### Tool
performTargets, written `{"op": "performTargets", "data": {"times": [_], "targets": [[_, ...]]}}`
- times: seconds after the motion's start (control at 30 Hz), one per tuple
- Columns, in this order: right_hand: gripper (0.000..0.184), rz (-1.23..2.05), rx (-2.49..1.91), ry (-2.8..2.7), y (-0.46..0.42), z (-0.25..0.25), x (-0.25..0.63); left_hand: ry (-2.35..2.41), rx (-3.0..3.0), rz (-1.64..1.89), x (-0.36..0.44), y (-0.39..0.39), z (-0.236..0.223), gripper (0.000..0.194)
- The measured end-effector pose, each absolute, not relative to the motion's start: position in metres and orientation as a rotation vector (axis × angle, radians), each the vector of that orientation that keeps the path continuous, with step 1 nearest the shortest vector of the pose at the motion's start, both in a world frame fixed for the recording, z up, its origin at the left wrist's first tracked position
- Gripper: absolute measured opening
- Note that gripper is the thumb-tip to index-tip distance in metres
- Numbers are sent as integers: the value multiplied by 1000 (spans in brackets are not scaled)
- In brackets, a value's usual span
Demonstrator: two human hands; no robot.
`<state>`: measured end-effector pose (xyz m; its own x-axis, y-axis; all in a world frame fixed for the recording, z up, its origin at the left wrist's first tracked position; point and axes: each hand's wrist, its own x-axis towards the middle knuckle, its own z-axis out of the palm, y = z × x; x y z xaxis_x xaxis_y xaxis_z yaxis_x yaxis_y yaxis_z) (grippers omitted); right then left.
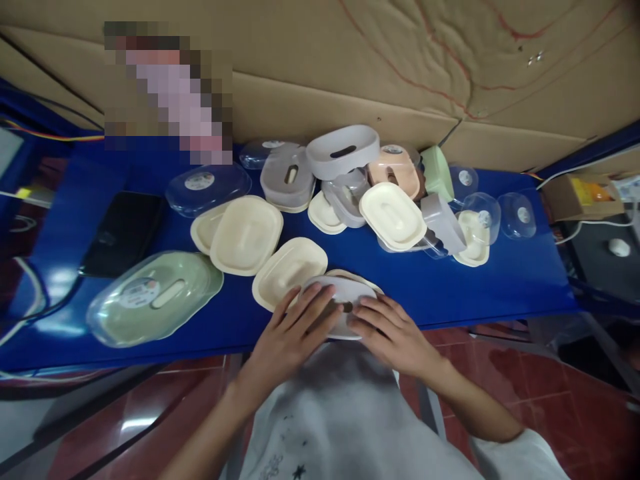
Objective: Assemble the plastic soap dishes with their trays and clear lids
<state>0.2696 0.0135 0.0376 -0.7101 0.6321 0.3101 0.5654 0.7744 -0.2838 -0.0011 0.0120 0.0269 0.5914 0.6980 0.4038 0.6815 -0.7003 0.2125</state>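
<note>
At the table's front edge, a grey oval plastic dish (345,328) with a small slot in its middle lies under both hands. My left hand (295,330) grips its left end, the fingers laid across the top. On the right end, my right hand (393,327) has its fingers bent over the rim. Part of a cream piece (353,275) shows behind the dish. Just left of it rests a cream oval tray (290,270), and two more cream trays (247,235) overlap beyond that. The thumbs and the dish's underside are mostly hidden.
A green dish under a clear lid (155,297) lies at the left front, near a black phone-like slab (123,233). Grey dishes (343,152), a peach dish (395,172), a cream tray (393,217) and clear lids (517,215) pile along the back. Cardboard (350,100) stands behind the blue table (520,287).
</note>
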Motion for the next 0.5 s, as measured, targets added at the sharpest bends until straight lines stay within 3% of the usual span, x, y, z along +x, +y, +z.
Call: {"op": "performTargets", "data": {"times": [0.13, 0.3, 0.5], "targets": [[29, 161, -1001, -2497, 20, 39, 276, 1233, 2769, 792, 7, 20, 33, 49], [31, 183, -1061, -2466, 21, 37, 287, 1185, 2756, 759, 14, 24, 30, 36], [40, 292, -1083, -2423, 23, 29, 296, 1166, 2766, 724, 23, 33, 28, 39]]}}
